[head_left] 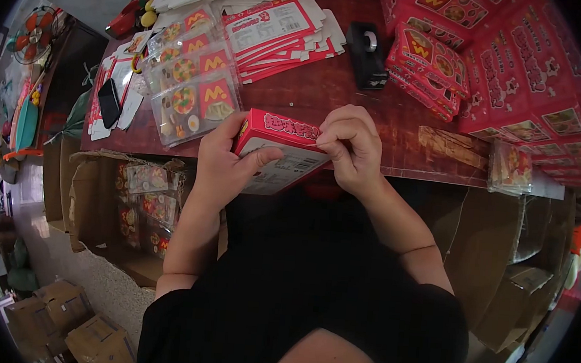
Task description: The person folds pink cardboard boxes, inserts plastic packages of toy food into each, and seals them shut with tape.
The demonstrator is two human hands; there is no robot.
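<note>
A red and white printed carton box (286, 155) is held up tilted at the table's front edge, its red end panel facing up. My left hand (227, 159) wraps round its left side, with the thumb across the white printed face. At the box's right corner my right hand (353, 145) has its fingers pinched together by the end panel. Whether a small piece sits between those fingertips is hidden. Beyond the box lie flat clear packs of printed cards (190, 81) and a pile of flattened red and white cartons (281, 34).
A black tape dispenser (367, 58) stands behind my right hand. Stacked red boxes (429, 66) fill the table's right side. A phone (109, 102) lies at the left. Below, an open cardboard box (94, 200) holds more clear packs.
</note>
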